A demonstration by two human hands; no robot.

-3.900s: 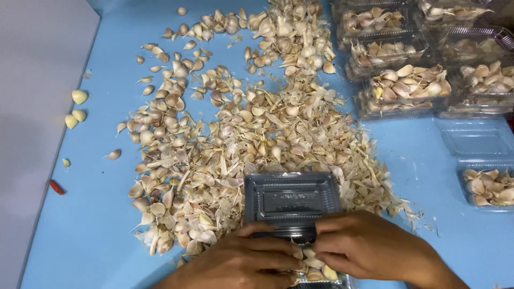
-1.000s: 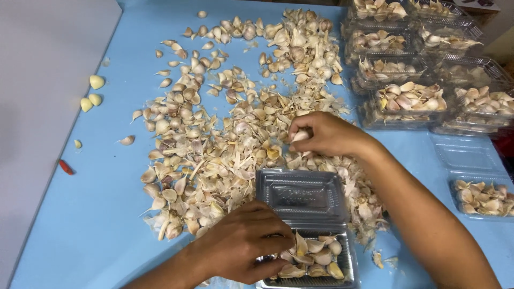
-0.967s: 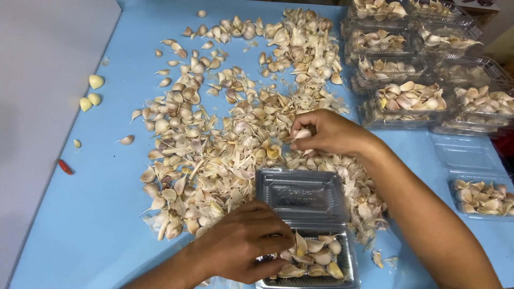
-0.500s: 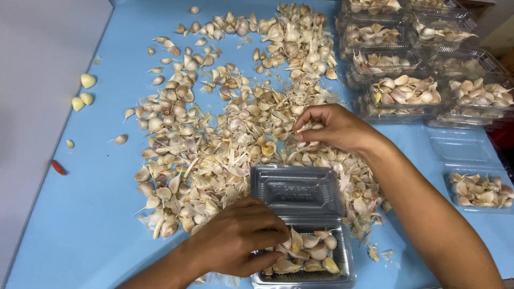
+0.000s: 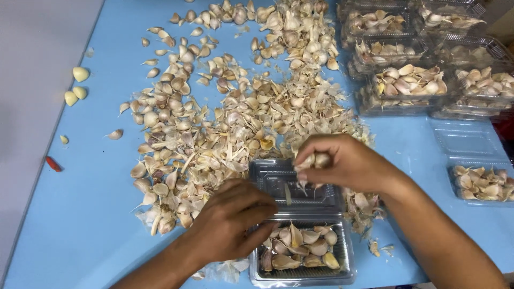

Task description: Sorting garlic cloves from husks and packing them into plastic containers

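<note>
The left hand [image 5: 230, 219] presses on the near-left edge of the clear hinged container [image 5: 302, 251], fingers curled over its rim — apparently to steady it. The right hand [image 5: 342, 163] pinches garlic cloves [image 5: 321, 159] above the open lid [image 5: 294, 184], placed for dropping in. The tray holds some cloves already. The loose garlic pile [image 5: 225, 118] lies just beyond on the blue desk [image 5: 75, 225]; filled packs [image 5: 409, 85] sit far right.

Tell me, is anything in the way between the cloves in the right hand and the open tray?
Nothing visible. The right hand holds cloves over the lid; the tray beyond lies open, left hand at its edge.
</note>
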